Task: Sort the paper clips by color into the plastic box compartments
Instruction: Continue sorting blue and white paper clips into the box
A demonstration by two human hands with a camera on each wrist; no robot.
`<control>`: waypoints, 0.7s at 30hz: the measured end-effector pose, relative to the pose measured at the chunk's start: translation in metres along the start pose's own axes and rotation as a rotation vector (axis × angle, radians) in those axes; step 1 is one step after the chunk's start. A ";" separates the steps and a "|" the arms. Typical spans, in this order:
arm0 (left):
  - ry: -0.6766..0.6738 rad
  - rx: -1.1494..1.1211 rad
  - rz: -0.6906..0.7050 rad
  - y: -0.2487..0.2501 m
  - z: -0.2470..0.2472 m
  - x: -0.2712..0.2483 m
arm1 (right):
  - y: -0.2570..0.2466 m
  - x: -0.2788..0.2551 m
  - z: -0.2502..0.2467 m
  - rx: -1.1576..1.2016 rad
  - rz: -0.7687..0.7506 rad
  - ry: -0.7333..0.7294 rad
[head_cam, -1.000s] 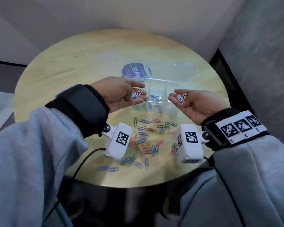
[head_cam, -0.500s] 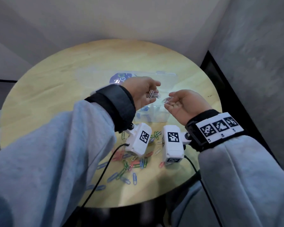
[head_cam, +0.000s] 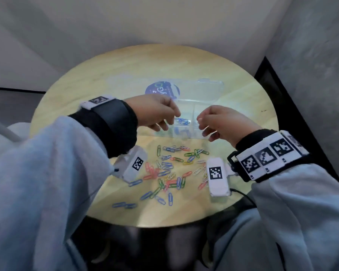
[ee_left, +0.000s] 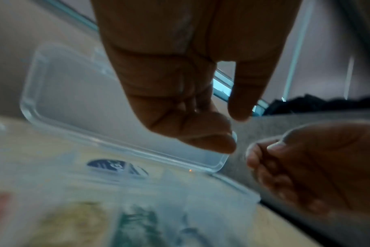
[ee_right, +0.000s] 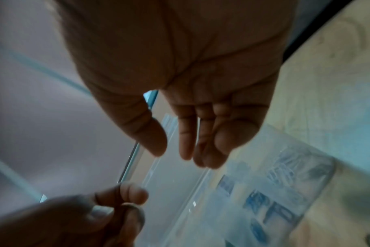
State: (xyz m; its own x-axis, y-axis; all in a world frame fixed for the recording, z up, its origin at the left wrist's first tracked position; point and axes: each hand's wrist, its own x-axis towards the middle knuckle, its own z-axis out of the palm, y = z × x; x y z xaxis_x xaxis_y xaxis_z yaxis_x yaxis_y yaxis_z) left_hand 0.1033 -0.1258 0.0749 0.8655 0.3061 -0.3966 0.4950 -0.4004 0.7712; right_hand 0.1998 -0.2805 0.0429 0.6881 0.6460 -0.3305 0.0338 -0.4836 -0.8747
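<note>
A clear plastic box with compartments lies on the round wooden table, its lid folded open behind it. Blue clips lie in one compartment. Both hands hover palm-down over the box. My left hand has its fingers bunched; in the right wrist view a pale glint, seemingly white clips, shows between them. My right hand hangs with fingers loose, and the right wrist view shows that hand empty. Loose coloured clips lie scattered in front of the box.
A purple round label shows through the lid. A grey wall and a dark gap border the table on the right. Wrist cameras hang under both wrists above the clip pile. The table's far side is bare wood.
Both hands have turned from palm-up to palm-down and moved forward over the box. The white clips that lay in the right palm are no longer in it.
</note>
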 end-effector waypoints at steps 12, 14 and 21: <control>-0.402 1.241 -0.307 -0.076 0.017 -0.058 | -0.009 -0.031 0.093 -0.896 -0.246 -0.447; -0.414 1.223 -0.306 -0.085 0.022 -0.061 | -0.007 -0.036 0.105 -0.981 -0.273 -0.504; -0.348 1.139 -0.277 -0.101 0.033 -0.065 | 0.005 -0.038 0.129 -1.145 -0.319 -0.541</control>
State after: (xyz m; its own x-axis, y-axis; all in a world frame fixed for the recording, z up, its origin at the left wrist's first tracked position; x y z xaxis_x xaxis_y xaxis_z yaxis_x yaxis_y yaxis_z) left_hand -0.0004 -0.1344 0.0066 0.6083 0.3236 -0.7248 0.2994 -0.9392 -0.1681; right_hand 0.0810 -0.2313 0.0054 0.1677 0.8494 -0.5004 0.9190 -0.3184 -0.2325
